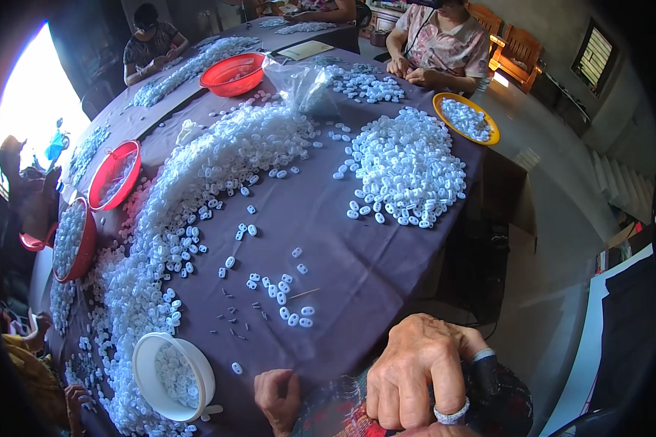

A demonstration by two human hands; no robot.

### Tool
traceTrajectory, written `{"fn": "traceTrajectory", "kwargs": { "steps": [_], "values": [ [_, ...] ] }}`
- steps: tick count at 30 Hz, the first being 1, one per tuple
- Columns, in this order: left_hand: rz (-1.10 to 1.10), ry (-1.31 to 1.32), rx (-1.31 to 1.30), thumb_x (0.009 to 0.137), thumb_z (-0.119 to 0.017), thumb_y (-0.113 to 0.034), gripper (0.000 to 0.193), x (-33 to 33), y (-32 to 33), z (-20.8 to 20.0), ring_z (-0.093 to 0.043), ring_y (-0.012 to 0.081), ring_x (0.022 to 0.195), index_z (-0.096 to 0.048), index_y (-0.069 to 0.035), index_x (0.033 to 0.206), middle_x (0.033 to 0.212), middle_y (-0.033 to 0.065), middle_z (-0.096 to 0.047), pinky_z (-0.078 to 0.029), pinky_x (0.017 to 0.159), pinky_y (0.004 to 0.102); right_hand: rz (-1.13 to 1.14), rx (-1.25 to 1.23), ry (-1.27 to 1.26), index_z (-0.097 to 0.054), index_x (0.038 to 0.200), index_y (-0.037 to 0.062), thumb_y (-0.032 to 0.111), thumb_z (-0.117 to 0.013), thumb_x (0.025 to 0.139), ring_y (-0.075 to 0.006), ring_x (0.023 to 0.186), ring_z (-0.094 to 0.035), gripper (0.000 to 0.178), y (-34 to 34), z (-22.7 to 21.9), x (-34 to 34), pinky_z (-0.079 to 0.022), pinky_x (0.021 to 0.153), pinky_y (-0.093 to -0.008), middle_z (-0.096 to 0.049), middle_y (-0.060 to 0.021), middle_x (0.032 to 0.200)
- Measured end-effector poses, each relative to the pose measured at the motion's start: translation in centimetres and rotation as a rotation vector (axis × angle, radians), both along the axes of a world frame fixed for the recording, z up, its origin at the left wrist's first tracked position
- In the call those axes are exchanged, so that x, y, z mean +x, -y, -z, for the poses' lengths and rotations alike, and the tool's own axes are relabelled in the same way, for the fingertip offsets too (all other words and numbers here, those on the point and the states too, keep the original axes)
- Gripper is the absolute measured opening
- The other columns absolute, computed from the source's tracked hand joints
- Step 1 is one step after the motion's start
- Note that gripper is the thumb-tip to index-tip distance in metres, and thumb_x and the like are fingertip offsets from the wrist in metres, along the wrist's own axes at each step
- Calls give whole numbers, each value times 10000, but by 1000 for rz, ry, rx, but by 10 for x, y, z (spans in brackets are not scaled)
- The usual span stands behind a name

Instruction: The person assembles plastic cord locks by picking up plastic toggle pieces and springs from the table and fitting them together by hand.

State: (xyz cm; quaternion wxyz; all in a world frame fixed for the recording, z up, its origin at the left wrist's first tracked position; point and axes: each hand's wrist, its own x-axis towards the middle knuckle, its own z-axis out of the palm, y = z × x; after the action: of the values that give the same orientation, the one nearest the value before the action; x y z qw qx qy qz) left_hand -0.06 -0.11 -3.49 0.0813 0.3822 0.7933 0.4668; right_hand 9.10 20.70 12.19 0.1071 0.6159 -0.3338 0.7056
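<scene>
My left hand (277, 397) lies at the table's near edge with its fingers curled in; whatever it may hold is hidden. Larger and closer, my right hand (419, 371) is raised over my patterned clothing (335, 408), fingers bent downward. It wears a pale beaded ring, and a white and dark wrap shows by its thumb. Nothing shows in its grip. Beyond my left hand lie loose white oval two-hole plastic pieces (283, 298), a thin stick (304, 293) and several tiny dark metal pins (238, 334). One white piece (237, 368) sits just left of that hand.
A long heap of white pieces (160, 211) curves along the left; another pile (404, 167) lies at the far right. A white tub (140, 379), red basins (251, 76), a yellow plate (497, 131) and a clear bag (299, 84) stand about. Other people (444, 51) sit around the table.
</scene>
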Motion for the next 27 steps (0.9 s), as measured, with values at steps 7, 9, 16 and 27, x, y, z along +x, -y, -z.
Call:
{"fn": "traceTrajectory", "kwargs": {
  "steps": [7, 9, 16, 27],
  "values": [
    [55, -49, 45, 715, -706, 17, 153, -8, 4, -4, -587, 254, 752, -626, -24, 840, 793, 96, -622, -472, 683, 341, 60, -28, 80, -600, 666, -22, 408, -493, 922, -280, 527, -488, 512, -3, 2, -15, -349, 470, -392, -539, -191, 681],
    [115, -100, 55, 768, -701, -6, 150, -9, 4, -7, -598, 269, 784, -638, -23, 903, 831, 108, -626, -489, 719, 354, 82, -43, 95, -612, 676, -16, 401, -494, 929, -279, 542, -507, 502, -5, 0, -14, -363, 478, -382, -560, -202, 705],
    [-9, 10, 47, 664, -711, 49, 162, -3, 5, 5, -578, 236, 717, -622, -22, 780, 759, 85, -621, -457, 642, 322, 159, -262, 184, -471, 592, 59, 288, -366, 977, -285, 615, -529, 460, -2, 1, -2, -388, 513, -375, -609, -233, 833],
    [11, -7, 47, 664, -713, 61, 170, -5, 5, 3, -579, 226, 712, -625, -21, 784, 767, 88, -625, -472, 629, 311, 173, -116, 149, -609, 654, 73, 133, -556, 905, -222, 634, -583, 264, -3, -32, 1, -406, 523, -316, -655, -168, 842]
  ]
}}
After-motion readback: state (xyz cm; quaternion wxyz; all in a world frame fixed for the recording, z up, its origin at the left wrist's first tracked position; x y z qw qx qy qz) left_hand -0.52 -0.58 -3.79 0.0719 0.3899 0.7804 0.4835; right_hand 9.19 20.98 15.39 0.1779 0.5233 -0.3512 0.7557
